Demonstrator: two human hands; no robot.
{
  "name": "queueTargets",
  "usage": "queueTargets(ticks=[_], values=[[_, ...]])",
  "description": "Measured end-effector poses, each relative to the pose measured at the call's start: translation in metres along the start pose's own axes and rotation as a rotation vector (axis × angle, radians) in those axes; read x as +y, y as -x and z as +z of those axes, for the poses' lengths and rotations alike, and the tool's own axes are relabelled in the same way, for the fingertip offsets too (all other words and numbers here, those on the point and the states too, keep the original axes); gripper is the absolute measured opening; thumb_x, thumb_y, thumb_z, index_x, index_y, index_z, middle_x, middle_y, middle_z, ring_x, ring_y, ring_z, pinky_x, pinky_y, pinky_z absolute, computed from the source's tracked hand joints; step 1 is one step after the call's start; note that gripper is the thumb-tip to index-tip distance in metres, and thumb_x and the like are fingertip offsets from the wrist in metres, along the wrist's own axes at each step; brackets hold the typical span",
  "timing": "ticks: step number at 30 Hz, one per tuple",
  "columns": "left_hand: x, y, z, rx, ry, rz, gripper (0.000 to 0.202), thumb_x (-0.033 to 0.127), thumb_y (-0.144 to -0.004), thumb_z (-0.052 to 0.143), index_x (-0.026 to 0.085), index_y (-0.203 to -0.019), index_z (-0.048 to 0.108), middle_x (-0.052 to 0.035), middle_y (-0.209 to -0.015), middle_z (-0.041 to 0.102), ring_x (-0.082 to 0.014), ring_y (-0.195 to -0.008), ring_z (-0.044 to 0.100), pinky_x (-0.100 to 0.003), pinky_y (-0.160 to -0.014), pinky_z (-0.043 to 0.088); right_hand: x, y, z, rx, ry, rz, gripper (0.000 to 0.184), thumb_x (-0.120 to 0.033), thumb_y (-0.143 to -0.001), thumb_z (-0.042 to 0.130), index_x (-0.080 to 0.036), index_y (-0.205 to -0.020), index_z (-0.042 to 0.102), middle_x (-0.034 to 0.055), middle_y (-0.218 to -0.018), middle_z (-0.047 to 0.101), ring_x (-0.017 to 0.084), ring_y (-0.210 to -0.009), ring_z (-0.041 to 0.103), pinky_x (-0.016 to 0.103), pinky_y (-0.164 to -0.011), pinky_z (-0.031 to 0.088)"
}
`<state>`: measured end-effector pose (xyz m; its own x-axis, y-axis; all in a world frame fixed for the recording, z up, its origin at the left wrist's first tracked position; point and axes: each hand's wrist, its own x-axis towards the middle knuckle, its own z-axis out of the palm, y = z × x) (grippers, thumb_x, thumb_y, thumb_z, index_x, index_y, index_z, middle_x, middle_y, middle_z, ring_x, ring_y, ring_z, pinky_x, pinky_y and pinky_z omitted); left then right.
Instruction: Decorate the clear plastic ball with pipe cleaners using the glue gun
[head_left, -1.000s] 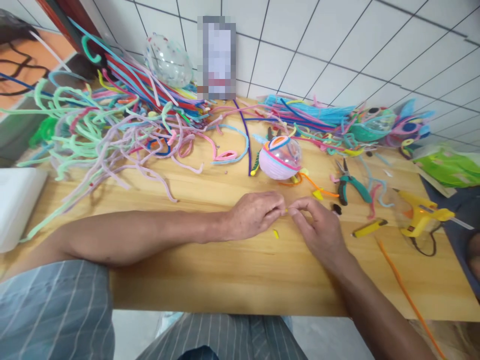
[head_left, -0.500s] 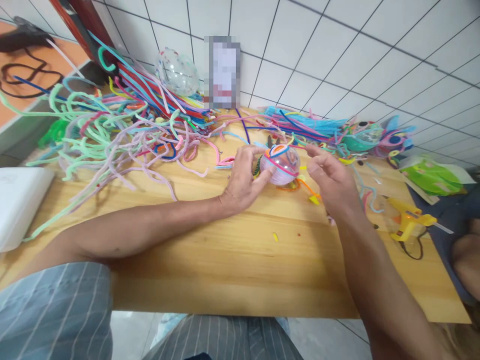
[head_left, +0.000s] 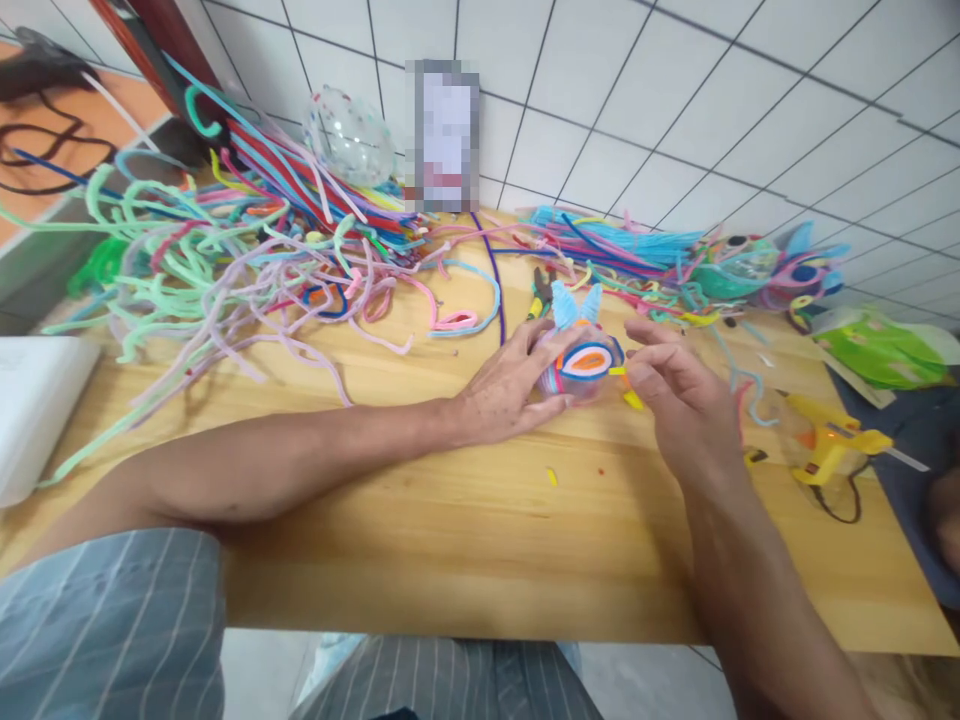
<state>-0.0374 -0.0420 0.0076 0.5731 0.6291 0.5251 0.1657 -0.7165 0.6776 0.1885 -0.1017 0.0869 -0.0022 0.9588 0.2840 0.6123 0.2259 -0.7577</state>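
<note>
A clear ball (head_left: pixel 582 388) wrapped with coloured pipe cleaners sits on the wooden table, with two light-blue ear-like points (head_left: pixel 576 304) on top. On its near side is an oval coil (head_left: pixel 587 361) of blue, white and orange. My left hand (head_left: pixel 506 385) is closed around the ball's left side. Just right of the ball, my right hand (head_left: pixel 675 385) has its thumb and fingers drawn together. A short yellow piece (head_left: pixel 616 371) shows at its fingertips; whether they grip it is unclear. Another yellow piece (head_left: pixel 632 400) lies below. Pliers (head_left: pixel 540 292) rest behind the ball.
Loose pipe cleaners (head_left: pixel 247 250) cover the table's left and back. A blue bundle (head_left: pixel 615 235) and decorated balls (head_left: pixel 735 268) lie back right. A yellow glue gun (head_left: pixel 836 440) is at right. A phone (head_left: pixel 448 135) leans on the wall. Someone's knee shows at the right edge.
The ball has turned, so the oval coil faces me and the blue points show upright. My left hand has shifted right; my right hand's fingertips have moved lower beside the ball.
</note>
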Motion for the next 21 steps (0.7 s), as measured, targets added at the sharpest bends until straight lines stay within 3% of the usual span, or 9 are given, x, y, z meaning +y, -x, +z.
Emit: queueTargets(ticks=[5,16,21], values=[[-0.001,0.002,0.002,-0.052,-0.059,0.048,0.085,0.041,-0.101,0.065,0.026,-0.173,0.022,-0.0213,-0.171,0.038,-0.0401,-0.160,0.035,-0.065,-0.130,0.036,-0.005,-0.002,0.010,-0.021,0.108,-0.105,0.014,-0.040,-0.102,0.066,-0.029,-0.094,0.070,0.0067,-0.141,0.071,0.030,-0.138,0.064,0.059,-0.119,0.048],[0.006,0.001,0.002,-0.069,0.021,0.049,0.086,0.030,-0.098,0.068,0.027,-0.172,0.025,-0.0195,-0.170,0.038,-0.0394,-0.159,0.034,-0.062,-0.126,0.042,-0.008,0.004,0.016,0.045,0.257,-0.181,0.010,-0.034,-0.100,0.067,-0.028,-0.093,0.069,0.0097,-0.140,0.073,0.031,-0.135,0.067,0.059,-0.117,0.050],[0.007,0.001,0.001,-0.065,0.040,0.073,0.082,0.035,-0.100,0.067,0.026,-0.171,0.028,-0.0191,-0.171,0.038,-0.0387,-0.160,0.034,-0.061,-0.128,0.041,-0.010,0.006,0.018,0.062,0.256,-0.180,0.003,-0.030,-0.098,0.069,-0.029,-0.095,0.069,0.0090,-0.135,0.075,0.031,-0.132,0.068,0.056,-0.115,0.051]])
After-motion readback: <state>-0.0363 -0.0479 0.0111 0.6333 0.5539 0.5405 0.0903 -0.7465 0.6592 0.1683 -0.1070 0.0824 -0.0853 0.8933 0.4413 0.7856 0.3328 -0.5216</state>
